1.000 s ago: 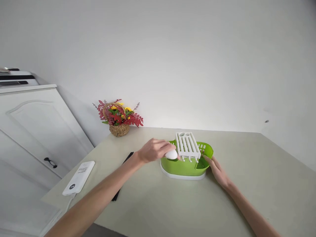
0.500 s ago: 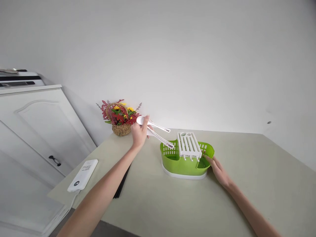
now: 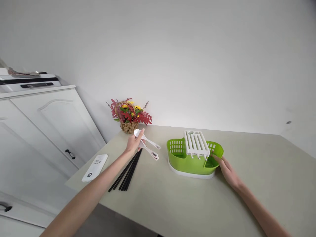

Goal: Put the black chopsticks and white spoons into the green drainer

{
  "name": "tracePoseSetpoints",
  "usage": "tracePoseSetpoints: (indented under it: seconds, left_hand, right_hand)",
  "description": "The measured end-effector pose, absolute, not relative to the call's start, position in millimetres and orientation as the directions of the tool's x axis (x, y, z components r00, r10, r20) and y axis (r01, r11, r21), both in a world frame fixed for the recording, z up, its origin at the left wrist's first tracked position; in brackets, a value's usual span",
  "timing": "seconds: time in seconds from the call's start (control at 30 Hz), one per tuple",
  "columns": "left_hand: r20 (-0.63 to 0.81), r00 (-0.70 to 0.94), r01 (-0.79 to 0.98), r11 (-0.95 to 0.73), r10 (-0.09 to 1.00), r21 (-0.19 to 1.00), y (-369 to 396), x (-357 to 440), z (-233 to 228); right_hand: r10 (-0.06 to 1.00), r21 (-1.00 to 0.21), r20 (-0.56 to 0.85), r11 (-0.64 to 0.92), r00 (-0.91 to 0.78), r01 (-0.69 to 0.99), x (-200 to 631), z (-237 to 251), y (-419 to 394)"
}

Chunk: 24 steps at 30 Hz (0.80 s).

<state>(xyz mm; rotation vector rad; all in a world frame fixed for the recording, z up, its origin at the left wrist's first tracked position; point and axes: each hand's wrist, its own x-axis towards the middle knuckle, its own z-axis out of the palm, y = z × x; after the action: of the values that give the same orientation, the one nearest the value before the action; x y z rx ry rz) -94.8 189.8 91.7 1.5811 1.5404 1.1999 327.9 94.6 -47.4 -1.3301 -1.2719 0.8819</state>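
My left hand [image 3: 134, 143] grips two spoons [image 3: 148, 146]; I'd lay them flat w/ chopsticks [image 3: 128, 171]. Right hand [image 3: 228, 171], fingers loosely open, steadies caddy [image 3: 190, 161].

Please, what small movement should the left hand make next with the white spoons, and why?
Probably lower the two white plastic spoons onto the beige table, beside the black chopsticks. The left hand holds them just above that spot, away from the green plastic cutlery holder, which the right hand steadies.
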Motion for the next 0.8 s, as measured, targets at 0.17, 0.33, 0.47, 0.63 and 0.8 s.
tracePoseSetpoints:
  seconds: [0.17, 0.33, 0.47, 0.63, 0.8]
  left_hand:
    - [-0.017, 0.097, 0.590, -0.043, 0.995, 0.806, 188.1, -113.9, 72.7]
    - [-0.193, 0.255, 0.749, -0.067, 0.948, 0.659, 185.8, -120.9, 67.3]
    - [-0.298, 0.289, 0.863, -0.113, 0.910, 0.493, 187.3, -120.1, 71.1]
    - [-0.328, 0.271, 0.934, -0.164, 0.905, 0.317, 189.4, -114.6, 72.9]
    - [-0.305, 0.237, 0.960, -0.174, 0.922, 0.220, 187.6, -110.2, 66.2]
  right_hand:
    - [0.973, -0.968, 0.153, 0.113, 0.174, 0.224, 327.9, -46.1, 93.9]
    - [0.975, -0.968, 0.151, 0.113, 0.163, 0.223, 328.7, -48.9, 95.3]
    - [0.977, -0.970, 0.147, 0.112, 0.152, 0.218, 329.5, -52.5, 96.6]
    - [0.980, -0.972, 0.138, 0.106, 0.145, 0.210, 329.2, -50.5, 95.9]
    - [0.976, -0.971, 0.154, 0.121, 0.152, 0.205, 328.3, -47.0, 94.9]
